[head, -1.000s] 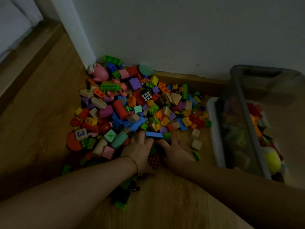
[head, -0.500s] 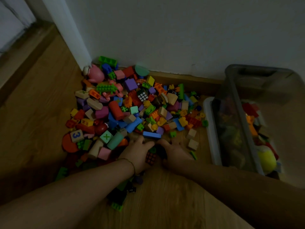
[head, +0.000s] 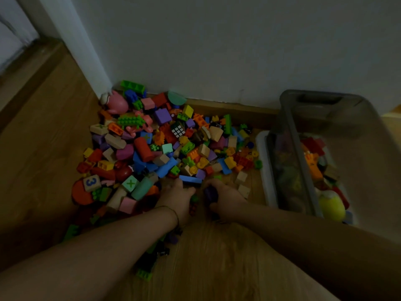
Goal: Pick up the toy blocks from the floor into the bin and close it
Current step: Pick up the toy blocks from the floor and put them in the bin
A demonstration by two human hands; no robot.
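**Toy blocks [head: 142,148] heaped on the floor, my two hands at the near edge, bin to the right**

The room is dim. On the far left is bare wooden floor [head: 43,148]. Next comes a wide, many-coloured heap of blocks pushed against a pale wall [head: 217,51], with a cube marked 3 [head: 92,182] at its left edge.

My left hand [head: 178,198] rests at the near edge of the heap, back upward, with its fingers bent down among the pieces. I cannot tell whether they hold anything. Just beyond its fingertips lies a long blue bar [head: 191,180], set crosswise in front of me.

Close beside it, my right hand [head: 225,198] curls round a dark purple block [head: 209,193], held between thumb and fingers. Two pale cubes [head: 243,183] sit on the floor just right of that hand.

Further right stands the bin [head: 259,144]. It is clear-walled with a white rim, and its long side runs away from me toward the wall. A smoky grey lid [head: 314,101] is tilted over it and not shut. Red and orange pieces and a yellow ball [head: 332,206] already lie inside.

The bin lies to the right of both hands, and my right hand is the nearer one. I judge that hand should carry its load rightward over the white rim. Most of the heap remains on the floor, so closing is a long way off.
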